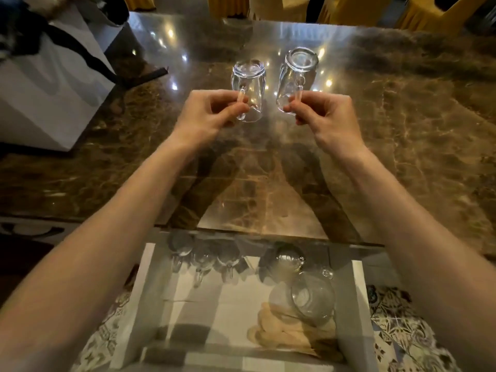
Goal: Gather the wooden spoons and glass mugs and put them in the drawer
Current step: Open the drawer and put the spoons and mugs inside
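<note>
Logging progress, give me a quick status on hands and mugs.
Left hand and right hand each hold a glass mug by its handle. Drawer open below, spoons inside. Nothing in the way.

Warm, dim indoor light is falling from above, and small white glints are showing on the polished marble table [402, 116]. Both forearms are casting dark shadows across the stone towards the near edge. The wide lens is bending the edges of the frame. The open drawer [236, 304] below is looking soft and hazy, and the whole picture is appearing slightly blurred.
</note>
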`<state>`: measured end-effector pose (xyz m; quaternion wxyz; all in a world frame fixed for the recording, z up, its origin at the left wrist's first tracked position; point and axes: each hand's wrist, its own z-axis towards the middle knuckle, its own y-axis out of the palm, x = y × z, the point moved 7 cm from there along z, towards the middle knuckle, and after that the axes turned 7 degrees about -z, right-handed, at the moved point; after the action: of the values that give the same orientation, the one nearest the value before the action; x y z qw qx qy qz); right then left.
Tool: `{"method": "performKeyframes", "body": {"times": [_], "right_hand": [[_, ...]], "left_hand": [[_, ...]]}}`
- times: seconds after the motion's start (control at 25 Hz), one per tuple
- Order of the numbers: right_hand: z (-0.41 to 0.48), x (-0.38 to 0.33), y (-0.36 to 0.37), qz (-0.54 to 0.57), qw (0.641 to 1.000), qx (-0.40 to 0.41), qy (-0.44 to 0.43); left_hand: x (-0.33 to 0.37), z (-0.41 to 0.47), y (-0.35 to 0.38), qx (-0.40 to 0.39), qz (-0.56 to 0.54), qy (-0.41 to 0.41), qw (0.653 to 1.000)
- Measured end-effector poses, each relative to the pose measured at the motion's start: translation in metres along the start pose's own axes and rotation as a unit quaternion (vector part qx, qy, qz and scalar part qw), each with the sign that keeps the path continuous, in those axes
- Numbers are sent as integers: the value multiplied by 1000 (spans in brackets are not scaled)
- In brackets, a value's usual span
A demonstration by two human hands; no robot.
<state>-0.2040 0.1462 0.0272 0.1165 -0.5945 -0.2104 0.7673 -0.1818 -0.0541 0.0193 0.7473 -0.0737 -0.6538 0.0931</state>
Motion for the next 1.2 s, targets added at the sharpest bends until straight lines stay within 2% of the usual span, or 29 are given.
{"method": "performKeyframes", "body": {"times": [0.2,0.32,0.4,0.64,0.72,0.84,1.04,1.2], "right_hand": [[-70,-45,9,-8,994,-76,-81],[-123,-53,10,1,988,-132,-85],[-158,-57,16,14,980,-183,-81],[-232,-31,68,-136,915,-367,-99],[-252,-14,88,-200,889,-396,-117],[-282,16,114,-235,862,-432,-121],[-296,59,133,-313,829,-449,-117],[-291,81,147,-310,825,-470,-55]], "left_hand": [[21,-86,-50,-78,60,34,995],[20,-135,-78,-128,27,43,990],[8,-161,-90,-164,3,17,986],[-28,-224,-84,-310,78,-61,945],[-38,-236,-67,-344,113,-63,930],[-55,-246,-54,-359,169,-70,915],[-84,-257,-44,-406,325,-12,854],[-114,-268,-29,-467,436,9,769]]}}
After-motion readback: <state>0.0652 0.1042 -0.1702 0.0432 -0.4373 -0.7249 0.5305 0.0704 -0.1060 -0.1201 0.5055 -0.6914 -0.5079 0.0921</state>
